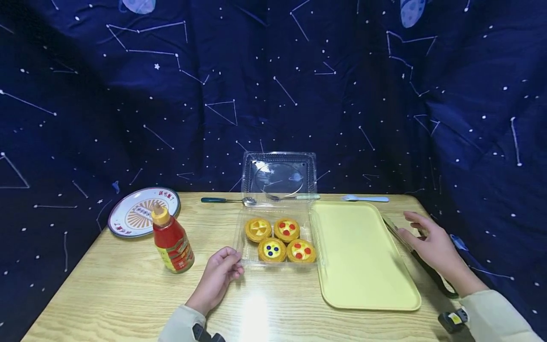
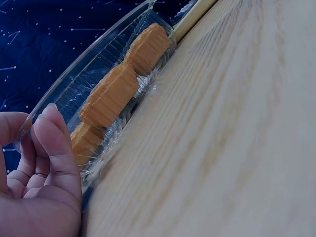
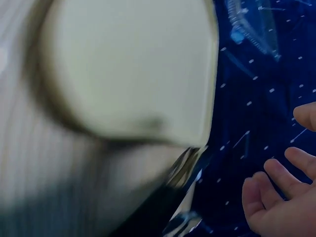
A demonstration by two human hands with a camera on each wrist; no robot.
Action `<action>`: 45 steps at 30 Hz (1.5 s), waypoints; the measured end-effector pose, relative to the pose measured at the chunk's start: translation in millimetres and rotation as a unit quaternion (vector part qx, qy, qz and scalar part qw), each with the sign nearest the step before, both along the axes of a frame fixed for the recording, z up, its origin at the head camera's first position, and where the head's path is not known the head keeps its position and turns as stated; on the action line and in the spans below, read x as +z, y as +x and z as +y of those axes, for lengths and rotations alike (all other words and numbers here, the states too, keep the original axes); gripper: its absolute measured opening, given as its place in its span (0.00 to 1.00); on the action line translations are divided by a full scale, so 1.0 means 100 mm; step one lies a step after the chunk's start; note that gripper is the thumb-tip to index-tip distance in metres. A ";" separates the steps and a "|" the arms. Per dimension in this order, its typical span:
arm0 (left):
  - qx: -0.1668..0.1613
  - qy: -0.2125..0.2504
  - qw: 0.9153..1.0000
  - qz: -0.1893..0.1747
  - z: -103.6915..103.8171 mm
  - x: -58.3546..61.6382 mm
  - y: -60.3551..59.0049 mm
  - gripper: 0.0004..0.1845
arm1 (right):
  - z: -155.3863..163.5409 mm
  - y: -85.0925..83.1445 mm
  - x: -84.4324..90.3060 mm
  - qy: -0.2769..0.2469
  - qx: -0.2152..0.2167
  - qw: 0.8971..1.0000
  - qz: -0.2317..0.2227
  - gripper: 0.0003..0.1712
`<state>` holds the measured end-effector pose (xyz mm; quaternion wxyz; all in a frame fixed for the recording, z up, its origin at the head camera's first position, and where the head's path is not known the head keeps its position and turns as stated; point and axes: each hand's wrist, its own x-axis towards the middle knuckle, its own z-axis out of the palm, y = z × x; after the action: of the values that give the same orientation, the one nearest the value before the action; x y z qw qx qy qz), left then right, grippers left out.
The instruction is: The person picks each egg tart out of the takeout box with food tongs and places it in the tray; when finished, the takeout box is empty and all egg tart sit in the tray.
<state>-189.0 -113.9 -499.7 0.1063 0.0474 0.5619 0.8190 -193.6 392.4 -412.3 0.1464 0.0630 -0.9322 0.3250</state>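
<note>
A staged tabletop set, not a real kitchen: a wooden table [image 1: 128,294] stands before a starry blue cloth [image 1: 273,95] (hung as backdrop), with tableware laid out.

**Colours on the table**

Around the pale yellow tray [image 1: 363,256]: golden tarts [image 1: 279,240] dotted red or blue in a clear box [image 1: 278,209], a red bottle [image 1: 172,242] with a yellow cap, a white plate [image 1: 136,213] rimmed dark, light wood-grain table [image 1: 128,294], and a navy constellation-print cloth [image 1: 273,85].
</note>
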 end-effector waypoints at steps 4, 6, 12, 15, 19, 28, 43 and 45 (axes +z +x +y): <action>0.001 -0.002 1.000 0.000 -0.01 0.00 0.01 0.06 | 0.13 0.00 -0.08 0.036 -0.009 0.999 0.006 0.37; 0.003 -0.002 1.000 0.002 -0.01 0.00 0.01 0.06 | 0.19 0.01 -0.12 0.053 -0.019 0.998 0.009 0.39; 0.009 0.002 1.000 0.002 0.00 0.00 0.01 0.06 | 0.32 0.03 -0.26 0.095 -0.057 0.994 -0.026 0.48; 0.006 0.002 1.000 0.002 0.00 0.00 0.01 0.06 | 0.37 0.03 -0.33 0.111 -0.063 0.991 -0.040 0.52; 0.003 0.003 1.000 0.006 0.00 0.00 0.00 0.06 | 0.41 0.00 -0.39 0.120 -0.058 0.990 -0.047 0.53; 0.003 0.014 1.000 0.006 -0.01 -0.02 0.00 0.05 | 0.50 -0.02 -0.52 0.132 -0.070 0.984 -0.101 0.57; 0.008 0.015 1.000 0.006 0.00 -0.04 0.00 0.06 | 0.51 -0.03 -0.45 0.131 -0.086 0.976 -0.148 0.56; 0.009 0.015 1.000 0.007 0.00 -0.05 0.00 0.06 | 0.49 0.00 -0.41 0.123 -0.089 0.979 -0.136 0.55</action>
<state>-189.3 -113.7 -504.2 0.0944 0.0501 0.5505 0.8280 -193.9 441.5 -453.0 0.0378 -0.0474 -0.9781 0.1989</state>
